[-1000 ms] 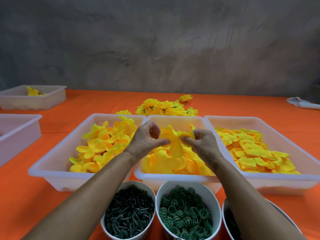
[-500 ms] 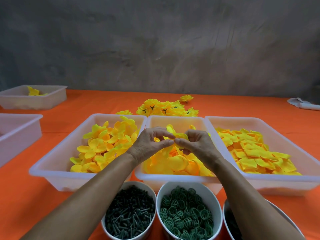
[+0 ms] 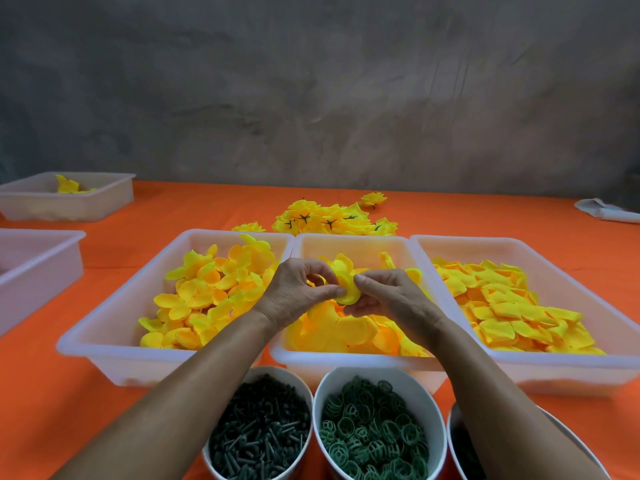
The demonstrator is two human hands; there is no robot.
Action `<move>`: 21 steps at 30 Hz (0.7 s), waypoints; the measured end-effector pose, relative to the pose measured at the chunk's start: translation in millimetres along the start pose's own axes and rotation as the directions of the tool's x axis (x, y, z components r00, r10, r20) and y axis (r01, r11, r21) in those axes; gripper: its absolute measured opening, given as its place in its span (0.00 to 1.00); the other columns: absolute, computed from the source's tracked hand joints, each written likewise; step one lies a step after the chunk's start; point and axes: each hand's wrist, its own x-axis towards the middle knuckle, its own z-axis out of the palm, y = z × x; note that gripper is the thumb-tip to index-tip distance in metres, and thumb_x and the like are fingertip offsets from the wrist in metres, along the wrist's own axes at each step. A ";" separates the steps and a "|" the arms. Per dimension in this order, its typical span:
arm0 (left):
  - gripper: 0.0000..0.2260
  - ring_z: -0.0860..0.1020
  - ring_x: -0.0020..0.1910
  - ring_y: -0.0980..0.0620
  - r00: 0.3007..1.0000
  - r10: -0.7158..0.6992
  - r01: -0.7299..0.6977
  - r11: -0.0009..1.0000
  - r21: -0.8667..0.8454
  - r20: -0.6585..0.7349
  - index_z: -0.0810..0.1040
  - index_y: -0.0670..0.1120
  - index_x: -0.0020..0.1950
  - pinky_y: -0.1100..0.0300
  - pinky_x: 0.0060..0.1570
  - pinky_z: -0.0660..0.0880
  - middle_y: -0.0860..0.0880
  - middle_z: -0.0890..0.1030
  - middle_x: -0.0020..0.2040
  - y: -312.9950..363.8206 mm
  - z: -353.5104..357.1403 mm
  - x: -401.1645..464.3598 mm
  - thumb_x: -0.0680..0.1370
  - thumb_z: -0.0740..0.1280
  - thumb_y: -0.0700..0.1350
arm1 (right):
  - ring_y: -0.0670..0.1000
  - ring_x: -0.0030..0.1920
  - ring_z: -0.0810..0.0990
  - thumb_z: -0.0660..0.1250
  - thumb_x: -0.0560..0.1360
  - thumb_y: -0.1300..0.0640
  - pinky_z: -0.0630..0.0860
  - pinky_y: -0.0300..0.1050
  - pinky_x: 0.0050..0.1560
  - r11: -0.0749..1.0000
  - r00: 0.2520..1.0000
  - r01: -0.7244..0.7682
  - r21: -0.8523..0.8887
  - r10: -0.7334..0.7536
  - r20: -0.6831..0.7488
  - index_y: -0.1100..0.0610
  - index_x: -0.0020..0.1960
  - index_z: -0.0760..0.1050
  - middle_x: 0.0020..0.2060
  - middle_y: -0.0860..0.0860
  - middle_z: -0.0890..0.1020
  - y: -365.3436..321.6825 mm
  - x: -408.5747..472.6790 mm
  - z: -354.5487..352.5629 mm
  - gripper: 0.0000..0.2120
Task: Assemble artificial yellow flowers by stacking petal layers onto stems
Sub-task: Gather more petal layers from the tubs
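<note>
Above the middle tray (image 3: 349, 362), my left hand (image 3: 299, 289) and my right hand (image 3: 391, 299) both pinch one yellow petal layer (image 3: 344, 280) between thumb and fingers. The layer is crumpled between the fingertips; any stem inside it is hidden. The middle tray holds large yellow petals. The left tray (image 3: 104, 337) holds rounded petal layers and the right tray (image 3: 568, 368) holds flatter, pointed ones. A bowl of dark green stems (image 3: 259, 431) stands at the front, below my left forearm.
A bowl of green ring parts (image 3: 374, 434) and a third bowl (image 3: 561, 431) stand at the front. Finished yellow flowers (image 3: 332, 220) lie behind the trays. Two more white trays (image 3: 69, 202) (image 3: 38, 261) sit at the left, and a white cloth (image 3: 606, 211) lies far right on the orange table.
My hands have come closer together and slightly lower over the middle tray. The hanging petal layer is now bunched between the fingertips of both hands.
</note>
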 end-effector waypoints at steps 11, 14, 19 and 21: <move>0.10 0.74 0.35 0.56 1.000 -0.019 0.020 1.000 0.021 -0.014 0.79 0.49 0.36 0.52 0.38 0.76 0.50 0.78 0.35 4.2 0.2 -1.4 0.65 0.78 0.49 | 0.49 0.32 0.82 0.71 0.72 0.62 0.78 0.39 0.35 0.994 0.999 0.031 -0.109 -0.034 -0.030 0.69 0.45 0.78 0.31 0.55 0.81 3.7 1.4 0.3 0.09; 0.11 0.72 0.34 0.54 0.999 -0.035 0.034 0.999 0.036 0.004 0.79 0.43 0.36 0.50 0.37 0.74 0.47 0.78 0.34 3.4 1.2 -1.3 0.66 0.78 0.47 | 0.48 0.32 0.82 0.71 0.72 0.62 0.77 0.38 0.34 0.991 0.999 0.046 -0.128 -0.048 -0.012 0.70 0.45 0.79 0.31 0.55 0.81 3.6 1.1 0.8 0.10; 0.07 0.77 0.43 0.57 1.000 -0.020 0.020 1.000 -0.008 -0.018 0.79 0.41 0.35 0.70 0.40 0.70 0.49 0.79 0.39 2.6 0.4 -1.1 0.71 0.74 0.40 | 0.47 0.31 0.82 0.69 0.73 0.66 0.77 0.40 0.35 0.995 0.996 0.043 -0.094 -0.050 -0.068 0.66 0.43 0.79 0.30 0.54 0.81 4.1 2.4 0.6 0.02; 0.07 0.77 0.47 0.59 0.999 -0.033 0.032 0.999 -0.041 -0.034 0.79 0.43 0.35 0.74 0.43 0.70 0.50 0.79 0.40 3.3 -0.7 -0.2 0.72 0.73 0.38 | 0.47 0.30 0.81 0.68 0.74 0.66 0.77 0.40 0.35 0.993 0.993 0.035 -0.109 -0.047 -0.108 0.62 0.41 0.79 0.31 0.55 0.81 3.6 2.2 0.4 0.04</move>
